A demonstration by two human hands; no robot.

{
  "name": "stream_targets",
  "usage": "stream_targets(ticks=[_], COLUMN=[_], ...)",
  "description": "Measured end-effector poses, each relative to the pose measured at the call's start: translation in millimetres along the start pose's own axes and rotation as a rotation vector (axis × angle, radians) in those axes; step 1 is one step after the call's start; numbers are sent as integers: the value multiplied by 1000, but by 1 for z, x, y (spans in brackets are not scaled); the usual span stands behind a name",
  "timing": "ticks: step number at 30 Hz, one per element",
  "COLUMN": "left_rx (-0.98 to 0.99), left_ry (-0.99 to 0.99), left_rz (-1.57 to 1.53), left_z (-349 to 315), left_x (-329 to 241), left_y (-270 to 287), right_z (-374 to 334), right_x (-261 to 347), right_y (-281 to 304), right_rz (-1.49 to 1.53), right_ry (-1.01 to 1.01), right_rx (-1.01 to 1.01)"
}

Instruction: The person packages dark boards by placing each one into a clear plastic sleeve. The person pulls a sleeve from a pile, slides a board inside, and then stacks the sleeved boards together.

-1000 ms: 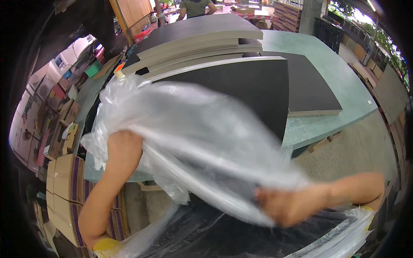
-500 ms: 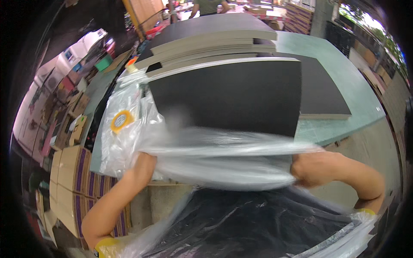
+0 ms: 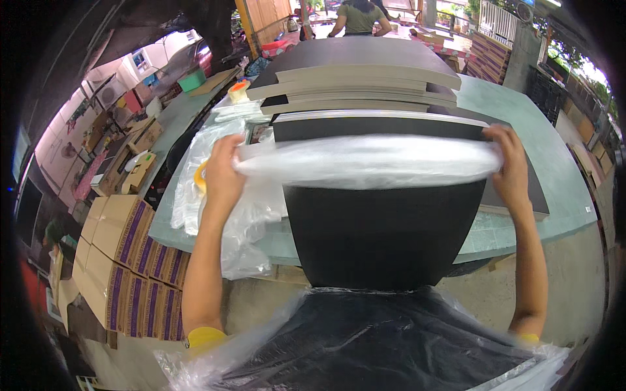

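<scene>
Stretched between my two hands is a gathered band of clear plastic film point(image 3: 372, 159), blurred by motion. My left hand point(image 3: 227, 173) grips its left end, and my right hand point(image 3: 510, 163) has its fingers curled round the right end. The band crosses in front of a large black board point(image 3: 385, 234) with pale edges at its far side. This board reaches off the table toward me. Below it, a black surface under wrinkled clear plastic point(image 3: 372, 339) fills the lower edge; whether it is the same piece I cannot tell.
Thick boards point(image 3: 365, 58) are stacked on the green table point(image 3: 554, 163). Loose plastic bags point(image 3: 244, 241) and a yellow tape roll point(image 3: 201, 177) lie at the left, with another tape roll point(image 3: 238, 91) behind. Flattened cartons point(image 3: 130, 260) stand on the floor at left. A person point(image 3: 360, 18) is beyond.
Both hands have moved up and away from me, carrying the plastic band from the board's near end toward its far edge. More of the black board shows below. The view has shifted.
</scene>
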State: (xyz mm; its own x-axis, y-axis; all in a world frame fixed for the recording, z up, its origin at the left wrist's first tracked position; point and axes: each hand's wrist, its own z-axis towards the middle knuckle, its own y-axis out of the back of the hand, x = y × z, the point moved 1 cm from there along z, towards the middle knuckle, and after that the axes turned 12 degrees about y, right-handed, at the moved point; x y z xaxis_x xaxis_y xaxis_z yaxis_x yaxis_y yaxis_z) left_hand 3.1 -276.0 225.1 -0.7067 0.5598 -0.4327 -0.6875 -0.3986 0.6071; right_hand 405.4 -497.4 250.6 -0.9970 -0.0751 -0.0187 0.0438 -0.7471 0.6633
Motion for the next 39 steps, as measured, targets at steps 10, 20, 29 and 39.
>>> stream_targets(ticks=[10,20,29,39], left_rx=[93,708,1433,1157], left_ry=[-139,262,1562,1056], left_rz=[240,-1078,-1098,-562], left_z=[-31,-24,-274,-307], left_x=[-78,3,139,146], left_y=[31,64,-87,-134], right_z=[-23,-94,-365,-422], right_x=[15,-65,-27,-10], right_y=[28,92,-102,-156], right_rz=[-65,1401,1294,625], right_ry=[-97,-261,-1175,-1086], right_rx=[-17,126,889,993])
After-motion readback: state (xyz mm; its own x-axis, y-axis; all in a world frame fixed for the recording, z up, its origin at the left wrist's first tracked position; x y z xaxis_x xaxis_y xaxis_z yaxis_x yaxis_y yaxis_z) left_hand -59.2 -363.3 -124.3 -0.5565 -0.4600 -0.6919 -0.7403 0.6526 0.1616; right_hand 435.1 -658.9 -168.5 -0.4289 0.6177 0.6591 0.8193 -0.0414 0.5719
